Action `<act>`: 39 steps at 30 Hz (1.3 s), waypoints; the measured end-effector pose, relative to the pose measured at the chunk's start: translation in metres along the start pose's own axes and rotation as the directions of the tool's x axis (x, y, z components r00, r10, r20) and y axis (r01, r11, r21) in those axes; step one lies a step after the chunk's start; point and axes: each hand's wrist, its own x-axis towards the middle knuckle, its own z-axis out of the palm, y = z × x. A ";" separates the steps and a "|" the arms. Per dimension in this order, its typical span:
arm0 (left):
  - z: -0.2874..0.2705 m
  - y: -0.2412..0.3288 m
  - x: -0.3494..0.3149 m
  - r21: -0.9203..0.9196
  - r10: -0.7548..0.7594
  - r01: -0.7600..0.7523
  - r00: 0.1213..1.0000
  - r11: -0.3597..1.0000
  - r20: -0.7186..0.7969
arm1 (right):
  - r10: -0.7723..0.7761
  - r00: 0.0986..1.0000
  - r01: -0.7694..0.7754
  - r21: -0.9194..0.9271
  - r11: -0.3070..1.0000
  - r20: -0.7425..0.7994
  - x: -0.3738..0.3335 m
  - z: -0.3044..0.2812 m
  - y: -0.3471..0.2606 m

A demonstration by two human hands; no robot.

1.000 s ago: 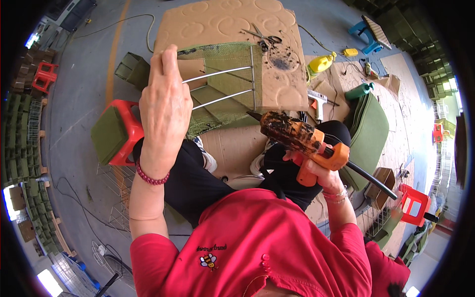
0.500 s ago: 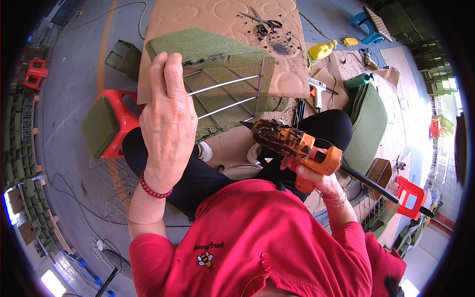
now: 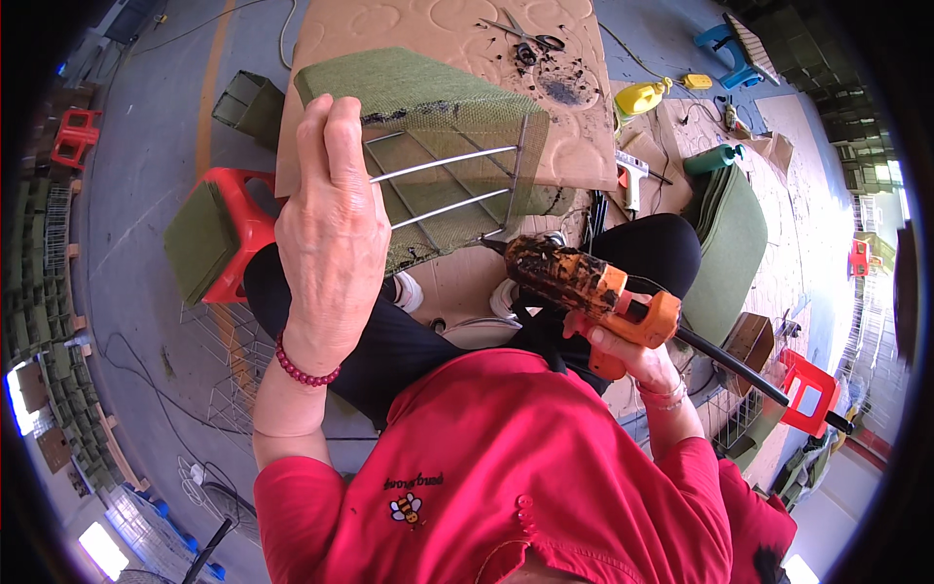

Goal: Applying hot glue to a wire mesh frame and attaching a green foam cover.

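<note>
My left hand (image 3: 336,229) grips the near left edge of a wire frame covered in green mesh fabric (image 3: 418,78); its fingertips are partly hidden behind the edge. Silver wire bars (image 3: 452,163) show across the open side, and black glue marks run along the fabric's edges. In my right hand (image 3: 632,358) is an orange hot glue gun (image 3: 584,277), its barrel caked with black residue. A black glue stick (image 3: 735,365) sticks out of its back. The gun's dark nozzle is at the lower right corner of the mesh, touching or very close to it.
The frame rests against a cardboard-topped table (image 3: 584,146) with scissors (image 3: 530,41) and black glue scraps. A red stool (image 3: 255,229) bears green panels at left. On the right are a white glue gun (image 3: 630,180), a green bottle (image 3: 713,159), a yellow bottle (image 3: 640,97) and stacked green sheets (image 3: 730,248).
The view has shifted slightly, moving the table and frame a little rightward in the picture. Both hands keep their grips, and the nozzle stays near the same lower corner of the mesh.
</note>
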 end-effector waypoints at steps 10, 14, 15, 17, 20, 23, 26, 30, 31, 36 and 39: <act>0.000 -0.002 -0.001 -0.060 -0.049 0.051 0.999 0.997 0.024 | -0.010 1.000 0.013 0.107 0.994 -0.025 -0.002 0.003 0.008; 0.000 -0.001 -0.001 -0.044 -0.056 0.058 0.998 0.997 0.038 | -0.012 1.000 0.011 0.054 0.998 0.018 -0.001 0.003 0.009; 0.000 0.000 -0.001 -0.043 -0.056 0.058 0.998 0.997 0.038 | -0.015 1.000 0.015 0.069 0.998 0.001 -0.001 0.004 0.010; 0.000 0.000 0.000 -0.054 -0.057 0.059 0.998 0.997 0.036 | -0.020 1.000 0.021 0.085 0.996 -0.013 0.000 0.005 0.011; 0.000 -0.001 0.002 -0.061 -0.067 0.070 0.996 0.996 0.054 | -0.004 1.000 0.004 0.037 0.999 0.003 0.000 0.006 0.010; 0.002 -0.004 0.006 -0.020 0.001 -0.002 0.999 1.000 -0.033 | -0.035 0.999 0.036 0.041 0.999 -0.025 0.000 0.009 0.006; 0.001 -0.004 0.005 -0.032 -0.026 0.026 1.000 0.999 0.005 | -0.176 0.980 0.188 -0.139 0.972 0.090 0.003 0.016 0.004; 0.000 -0.001 0.003 -0.029 -0.024 0.024 1.000 0.999 0.002 | -0.188 0.966 0.238 -0.325 0.915 0.178 0.014 0.027 0.005; -0.001 -0.001 0.003 -0.032 -0.032 0.033 0.999 0.999 0.010 | -0.196 0.963 0.254 -0.386 0.887 0.183 0.016 0.028 0.004; -0.002 -0.004 0.003 -0.042 -0.037 0.037 0.999 0.998 0.010 | -0.122 0.985 0.148 -0.221 0.964 0.124 0.018 0.034 0.008; -0.002 -0.004 0.002 -0.065 -0.055 0.057 0.998 0.996 0.028 | -0.059 0.996 0.066 -0.110 0.992 0.064 0.014 0.032 0.010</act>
